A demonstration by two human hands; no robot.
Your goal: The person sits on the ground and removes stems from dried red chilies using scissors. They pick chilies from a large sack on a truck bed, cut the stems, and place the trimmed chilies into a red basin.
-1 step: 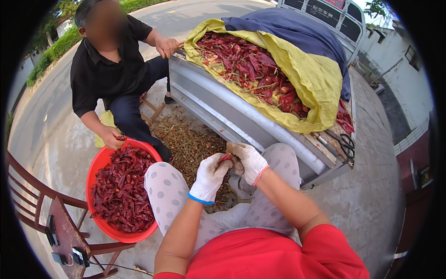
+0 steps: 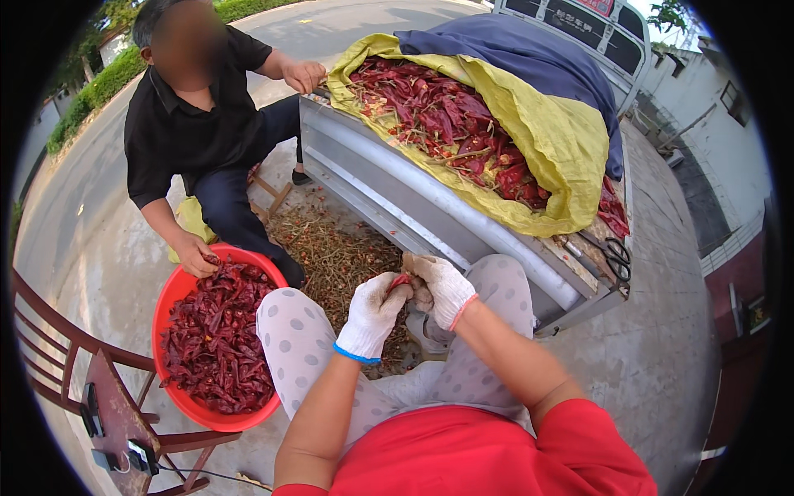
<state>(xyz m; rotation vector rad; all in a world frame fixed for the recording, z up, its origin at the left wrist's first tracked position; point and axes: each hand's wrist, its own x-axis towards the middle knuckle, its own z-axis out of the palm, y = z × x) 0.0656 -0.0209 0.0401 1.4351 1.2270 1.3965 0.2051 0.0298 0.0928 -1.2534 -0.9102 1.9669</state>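
Observation:
Both my hands wear white knit work gloves and meet above my knees. My left hand [image 2: 376, 307] is closed on a dried red chili pepper [image 2: 400, 282], of which only a small part shows between the gloves. My right hand [image 2: 438, 285] is closed against the same pepper from the other side; its fingertips are partly hidden. To my left stands a red plastic basin [image 2: 164, 302] heaped with dried red chilies [image 2: 219, 343]. Ahead on a truck bed, a yellow woven sack [image 2: 571, 157] lies open, full of chilies with stems [image 2: 451, 120].
A co-worker [image 2: 198, 124] in black sits ahead left, one hand at the basin, the other at the truck edge [image 2: 430, 194]. Stems [image 2: 331, 256] litter the ground between us. Black scissors [image 2: 618, 258] lie on the bed's corner. A wooden chair [image 2: 107, 397] holds small devices and a cable.
The co-worker's hand at the truck edge has shifted slightly right, and the other hand has lowered toward the basin. My hands stay almost in place on the pepper.

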